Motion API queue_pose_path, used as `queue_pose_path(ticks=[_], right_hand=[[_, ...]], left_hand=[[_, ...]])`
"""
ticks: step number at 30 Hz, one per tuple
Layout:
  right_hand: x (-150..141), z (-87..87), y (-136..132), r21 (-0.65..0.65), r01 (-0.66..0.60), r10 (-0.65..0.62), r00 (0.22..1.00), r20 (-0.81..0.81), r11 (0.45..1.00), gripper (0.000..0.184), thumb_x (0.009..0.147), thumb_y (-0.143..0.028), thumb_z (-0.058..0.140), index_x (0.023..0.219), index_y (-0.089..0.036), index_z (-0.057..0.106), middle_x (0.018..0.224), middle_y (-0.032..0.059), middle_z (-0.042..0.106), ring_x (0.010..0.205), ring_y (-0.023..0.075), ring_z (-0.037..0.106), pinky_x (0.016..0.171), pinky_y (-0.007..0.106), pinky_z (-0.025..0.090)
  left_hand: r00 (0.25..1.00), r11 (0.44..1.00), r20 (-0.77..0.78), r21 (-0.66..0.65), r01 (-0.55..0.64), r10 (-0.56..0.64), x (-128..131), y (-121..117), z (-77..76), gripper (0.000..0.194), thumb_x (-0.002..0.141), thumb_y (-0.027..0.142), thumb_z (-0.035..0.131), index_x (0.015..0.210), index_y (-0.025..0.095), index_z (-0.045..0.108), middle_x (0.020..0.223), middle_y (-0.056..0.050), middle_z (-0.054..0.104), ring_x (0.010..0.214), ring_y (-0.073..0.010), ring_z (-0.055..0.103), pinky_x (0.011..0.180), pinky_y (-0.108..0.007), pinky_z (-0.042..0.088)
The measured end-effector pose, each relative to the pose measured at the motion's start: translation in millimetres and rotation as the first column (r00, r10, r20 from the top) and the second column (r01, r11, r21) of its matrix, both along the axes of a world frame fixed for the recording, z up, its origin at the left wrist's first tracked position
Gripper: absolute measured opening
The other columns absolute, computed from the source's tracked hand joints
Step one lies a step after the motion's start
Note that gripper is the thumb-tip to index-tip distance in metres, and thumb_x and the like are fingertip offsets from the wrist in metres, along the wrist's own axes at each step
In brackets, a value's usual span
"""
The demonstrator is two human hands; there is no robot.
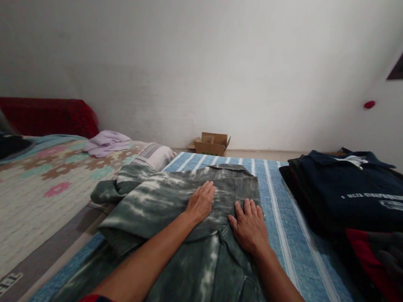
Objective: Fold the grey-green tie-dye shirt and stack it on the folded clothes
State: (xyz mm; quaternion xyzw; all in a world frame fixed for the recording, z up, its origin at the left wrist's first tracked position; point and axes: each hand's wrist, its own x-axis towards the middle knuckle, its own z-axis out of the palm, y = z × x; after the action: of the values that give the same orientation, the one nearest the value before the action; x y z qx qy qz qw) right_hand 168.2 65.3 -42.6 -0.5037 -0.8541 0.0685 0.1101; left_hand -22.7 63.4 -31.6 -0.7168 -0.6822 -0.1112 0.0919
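Observation:
A dark green and white tie-dyed jacket [208,257] lies spread on a blue striped sheet [281,212], its upper part and a sleeve folded over to the left. My left hand [200,202] rests flat on the folded cloth, fingers together and stretched out. Close to the jacket's right edge, my right hand [250,226] presses down with its fingers extended and slightly apart. Neither hand grasps anything. The lower end of the jacket runs out of view beneath my forearms.
A pile of folded dark clothes [355,191] sits on the right, with a red and grey garment [366,264] nearer me. To the left are a flowered quilt [38,201], a lilac cloth [106,143] and a red cushion-like block [48,116]. An open cardboard box [211,145] stands by the wall.

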Motion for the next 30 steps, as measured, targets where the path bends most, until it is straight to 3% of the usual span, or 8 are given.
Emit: queue_pose_path(ticks=[4, 9, 12, 14, 16, 19, 24, 30], right_hand=[[0.1, -1.8, 1.0, 0.007, 0.002, -0.002, 1.000, 0.010, 1.000, 0.060, 0.093, -0.050, 0.029, 0.141, -0.015, 0.037, 0.148, 0.0206, 0.028, 0.138, 0.0325, 0.018, 0.109, 0.044, 0.009], [0.7, -1.9, 0.8, 0.018, 0.001, -0.001, 1.000, 0.010, 1.000, 0.060, 0.093, -0.051, 0.029, 0.141, -0.016, 0.037, 0.148, 0.0184, 0.029, 0.138, 0.0316, 0.018, 0.109, 0.044, 0.010], [0.7, -1.9, 0.6, 0.022, 0.000, 0.000, 1.000, 0.013, 1.000, 0.060, 0.093, -0.050, 0.029, 0.141, -0.015, 0.037, 0.147, 0.0181, 0.030, 0.138, 0.0319, 0.019, 0.108, 0.044, 0.011], [0.6, -1.7, 0.7, 0.024, 0.000, -0.001, 1.000, 0.019, 1.000, 0.060, 0.093, -0.050, 0.029, 0.141, -0.015, 0.037, 0.147, 0.0184, 0.030, 0.138, 0.0321, 0.019, 0.108, 0.044, 0.011], [0.6, -1.4, 0.8, 0.024, 0.002, -0.002, 1.000, 0.026, 1.000, 0.060, 0.093, -0.050, 0.029, 0.141, -0.015, 0.037, 0.147, 0.0191, 0.030, 0.138, 0.0321, 0.018, 0.109, 0.044, 0.010], [0.8, -0.3, 0.9, 0.019, 0.005, -0.006, 0.999, 0.036, 1.000, 0.060, 0.093, -0.050, 0.029, 0.142, -0.015, 0.036, 0.148, 0.0187, 0.029, 0.138, 0.0318, 0.018, 0.109, 0.044, 0.010], [1.6, 1.1, 0.3, 0.009, 0.004, -0.004, 1.000, 0.029, 1.000, 0.059, 0.093, -0.050, 0.028, 0.141, -0.016, 0.037, 0.148, 0.0180, 0.029, 0.138, 0.0313, 0.018, 0.108, 0.044, 0.010], [2.0, 2.0, -0.2, 0.003, 0.002, -0.002, 1.000, 0.024, 1.000, 0.060, 0.093, -0.050, 0.028, 0.141, -0.016, 0.037, 0.148, 0.0170, 0.029, 0.138, 0.0312, 0.018, 0.108, 0.044, 0.010]], left_hand=[[0.990, 0.989, 0.009, -0.052, 0.138, -0.138, 0.5, -12.1, -2.5, 0.046, 0.085, 0.006, 0.034, 0.128, 0.015, 0.048, 0.141, -0.009, 0.045, 0.133, -0.0179, 0.035, 0.109, -0.036, 0.030], [0.998, 0.978, 0.010, -0.204, -0.052, 0.055, -3.4, -19.0, 4.2, 0.052, 0.081, 0.004, 0.037, 0.131, 0.017, 0.046, 0.142, -0.010, 0.042, 0.133, -0.0233, 0.035, 0.109, -0.046, 0.028], [0.990, 0.972, 0.007, -0.191, -0.138, 0.142, 7.4, -18.2, 10.2, 0.049, 0.081, 0.004, 0.039, 0.126, 0.017, 0.051, 0.141, -0.012, 0.044, 0.132, -0.0252, 0.036, 0.107, -0.046, 0.031], [0.994, 0.987, 0.037, -0.127, -0.097, 0.102, 18.2, -15.4, 10.8, 0.044, 0.081, 0.004, 0.040, 0.121, 0.013, 0.054, 0.139, -0.014, 0.045, 0.131, -0.0247, 0.037, 0.108, -0.042, 0.031], [0.997, 0.996, 0.076, -0.088, 0.024, -0.017, 26.8, -11.4, 8.4, 0.038, 0.084, 0.007, 0.039, 0.118, 0.011, 0.056, 0.138, -0.015, 0.046, 0.131, -0.0224, 0.038, 0.109, -0.037, 0.030], [0.987, 0.985, 0.111, -0.118, 0.128, -0.115, 30.3, -6.1, 4.0, 0.037, 0.090, 0.015, 0.035, 0.122, 0.013, 0.053, 0.139, -0.013, 0.045, 0.131, -0.0208, 0.037, 0.108, -0.038, 0.030], [0.992, 0.977, 0.107, -0.195, 0.089, -0.069, 26.1, -5.9, 3.7, 0.041, 0.093, 0.020, 0.030, 0.131, 0.018, 0.045, 0.144, -0.011, 0.039, 0.134, -0.0220, 0.033, 0.107, -0.044, 0.029], [0.994, 0.978, 0.104, -0.204, 0.040, -0.019, 19.5, -8.9, -0.5, 0.048, 0.089, 0.014, 0.031, 0.137, 0.014, 0.039, 0.146, -0.012, 0.036, 0.136, -0.0216, 0.029, 0.110, -0.046, 0.024]])
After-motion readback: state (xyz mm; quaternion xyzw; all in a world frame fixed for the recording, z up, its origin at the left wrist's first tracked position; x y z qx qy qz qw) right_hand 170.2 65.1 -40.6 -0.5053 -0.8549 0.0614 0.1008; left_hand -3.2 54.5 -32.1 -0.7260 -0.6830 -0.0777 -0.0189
